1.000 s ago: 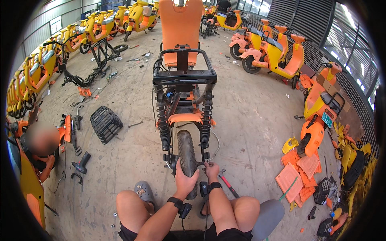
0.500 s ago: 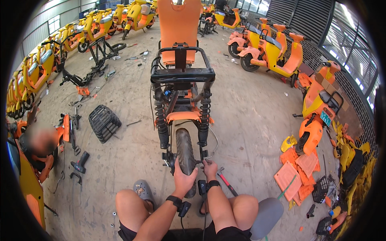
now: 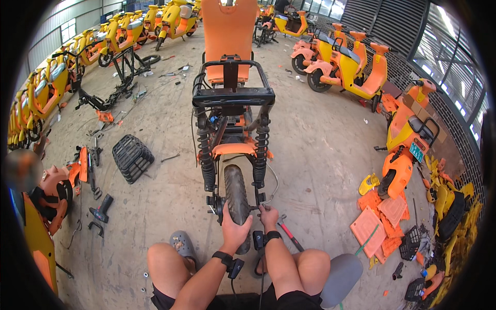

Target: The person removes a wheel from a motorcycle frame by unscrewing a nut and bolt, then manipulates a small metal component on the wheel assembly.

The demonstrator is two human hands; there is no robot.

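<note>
In front of me stands a stripped scooter with a black rear frame (image 3: pixel 235 97), its rear wheel (image 3: pixel 236 188) between two coil-spring shock absorbers (image 3: pixel 206 160). My left hand (image 3: pixel 236 230) is wrapped round the near part of the tyre, thumb on its right side. To the right of the wheel, my right hand (image 3: pixel 268 217) is closed with its fingertips at the dark axle end (image 3: pixel 254 208) that sticks out from the hub. What lies inside those fingers is mostly hidden. A thin pale cable (image 3: pixel 276 183) hangs just beyond this hand. Beside it lies a red-handled hammer (image 3: pixel 292 235).
On the floor to my left are a black basket (image 3: pixel 133 158), a cordless power tool (image 3: pixel 102 208) and a bare scooter frame (image 3: pixel 111 93). Orange panels (image 3: pixel 369 230) and a parked scooter (image 3: pixel 408 134) occupy the right. Another person works at the left edge.
The view has shifted slightly. My hands keep the same hold on the wheel and axle end. The person at the left edge has moved farther left, uncovering more orange parts.
</note>
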